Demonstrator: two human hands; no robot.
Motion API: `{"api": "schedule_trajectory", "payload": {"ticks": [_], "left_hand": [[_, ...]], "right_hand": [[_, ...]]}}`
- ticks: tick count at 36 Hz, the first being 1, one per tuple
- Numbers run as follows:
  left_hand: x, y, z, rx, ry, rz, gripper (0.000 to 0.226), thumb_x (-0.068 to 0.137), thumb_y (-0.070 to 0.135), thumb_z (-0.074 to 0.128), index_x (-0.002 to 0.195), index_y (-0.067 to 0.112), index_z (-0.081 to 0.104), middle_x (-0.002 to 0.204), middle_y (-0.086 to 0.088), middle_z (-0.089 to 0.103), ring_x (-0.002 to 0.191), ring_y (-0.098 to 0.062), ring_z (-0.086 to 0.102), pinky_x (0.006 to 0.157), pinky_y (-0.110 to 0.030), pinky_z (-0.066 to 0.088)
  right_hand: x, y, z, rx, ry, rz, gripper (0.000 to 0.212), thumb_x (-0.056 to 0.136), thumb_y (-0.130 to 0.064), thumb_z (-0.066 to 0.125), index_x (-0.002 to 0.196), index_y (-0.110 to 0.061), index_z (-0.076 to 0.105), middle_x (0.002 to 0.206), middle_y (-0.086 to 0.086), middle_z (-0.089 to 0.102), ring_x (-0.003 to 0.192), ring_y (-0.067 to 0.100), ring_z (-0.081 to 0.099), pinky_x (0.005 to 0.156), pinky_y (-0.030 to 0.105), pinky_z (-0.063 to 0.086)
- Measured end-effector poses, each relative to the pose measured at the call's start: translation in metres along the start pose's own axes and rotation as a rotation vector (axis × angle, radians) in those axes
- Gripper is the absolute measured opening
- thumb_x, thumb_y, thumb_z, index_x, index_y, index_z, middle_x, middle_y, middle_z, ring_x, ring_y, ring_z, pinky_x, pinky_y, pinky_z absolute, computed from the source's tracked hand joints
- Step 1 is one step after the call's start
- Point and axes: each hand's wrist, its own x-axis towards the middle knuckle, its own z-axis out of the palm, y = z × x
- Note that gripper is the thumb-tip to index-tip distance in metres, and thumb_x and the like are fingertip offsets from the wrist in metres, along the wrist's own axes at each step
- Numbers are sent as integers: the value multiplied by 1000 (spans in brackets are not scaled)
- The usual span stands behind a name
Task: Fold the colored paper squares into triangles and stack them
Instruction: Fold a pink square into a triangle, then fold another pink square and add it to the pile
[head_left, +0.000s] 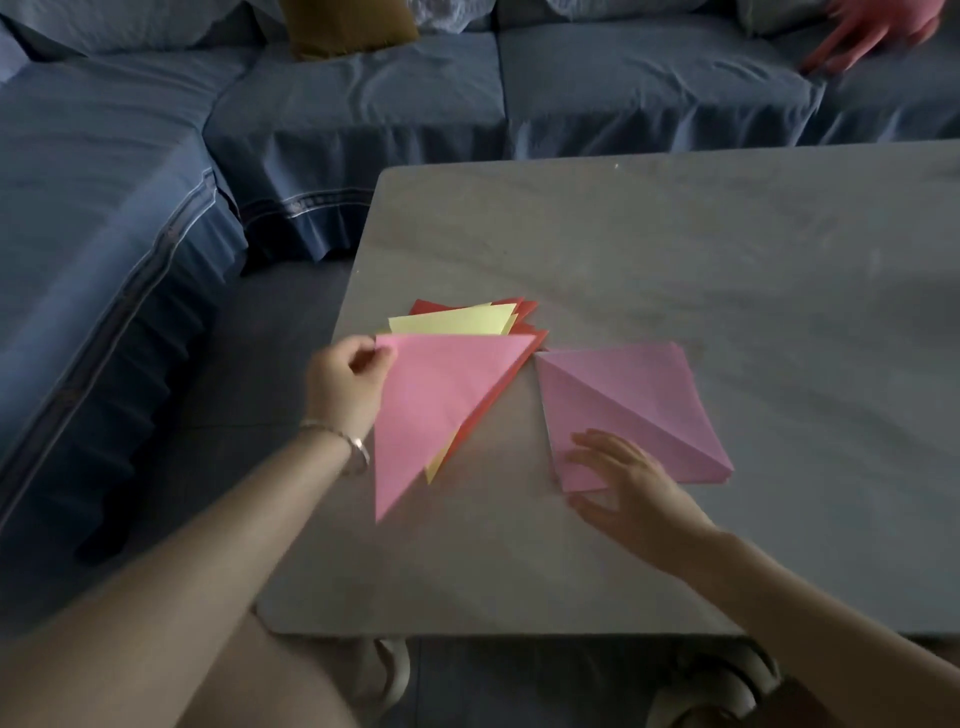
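Grey desk (675, 249), stacking step: pink triangle (436, 405) pinched by left hand (345, 379) over pile (457, 319); right hand (628, 483) released, flat on pink squares (639, 395); folding likely next.

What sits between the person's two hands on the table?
In the head view: the pink triangle that the left hand pinches, atop the folded pile, a narrow bare strip of table, then the pink squares under the right hand.

A home living room: blue slip-covered corner sofa (156, 171) (cushions on it) beside a low table (675, 270).
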Motion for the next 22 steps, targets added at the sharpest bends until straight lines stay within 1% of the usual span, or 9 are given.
{"api": "schedule_trajectory", "payload": {"ticks": [4,6,8,10,12,14,16,19,22], "left_hand": [[40,1,6,116,-51,-39,30,85,13,62,112,1,60,109,-16,64,101,-29,59,79,-24,42],[47,3,13,217,-87,-77,49,84,16,63,129,6,47,126,-18,53,118,-31,48,97,-36,40],[39,13,20,304,-60,-74,60,84,17,63,136,9,36,136,-18,40,129,-32,33,105,-42,31],[22,23,31,305,-44,59,54,82,12,63,131,8,42,133,-18,43,125,-32,35,102,-37,30],[-1,27,47,204,-122,184,41,80,6,63,120,6,54,117,-15,55,112,-30,48,94,-32,35],[-27,34,59,48,-331,119,32,81,5,61,113,7,57,105,-8,60,96,-20,57,83,-21,41],[-51,38,72,-18,-528,-8,30,83,8,60,113,9,55,102,-5,60,86,-12,56,74,-15,38],[-75,38,90,-33,-644,-141,29,83,14,61,111,17,54,101,1,61,86,-11,56,76,-20,41],[-86,36,97,-38,-662,-205,29,81,17,60,110,21,56,100,5,64,88,-11,60,77,-25,49]], "right_hand": [[0,26,-15,-92,-55,48,58,79,-38,68,131,-19,50,144,-2,39,136,14,32,108,20,19],[1,35,-19,-127,-68,37,62,78,-43,68,133,-21,48,145,-5,37,136,13,30,108,21,18],[2,42,-20,-154,-73,10,64,76,-45,69,133,-21,48,145,-7,38,135,13,32,107,19,19],[4,47,-21,-174,-68,-16,65,71,-44,74,127,-18,55,139,-2,46,129,17,43,105,24,26],[7,51,-19,-227,-2,-95,64,59,-42,83,114,-14,65,123,4,61,111,23,60,95,34,42],[9,51,-19,-289,73,-156,61,49,-42,88,101,-16,70,106,3,69,91,22,69,75,37,54],[12,50,-21,-335,119,-219,57,45,-42,89,93,-17,72,98,1,72,83,18,70,65,33,56],[12,51,-21,-326,123,-254,52,44,-39,89,87,-16,74,93,2,73,80,18,71,61,31,56],[12,58,-22,-215,83,-224,44,51,-34,88,89,-18,74,98,3,72,85,20,70,68,35,56]]}}
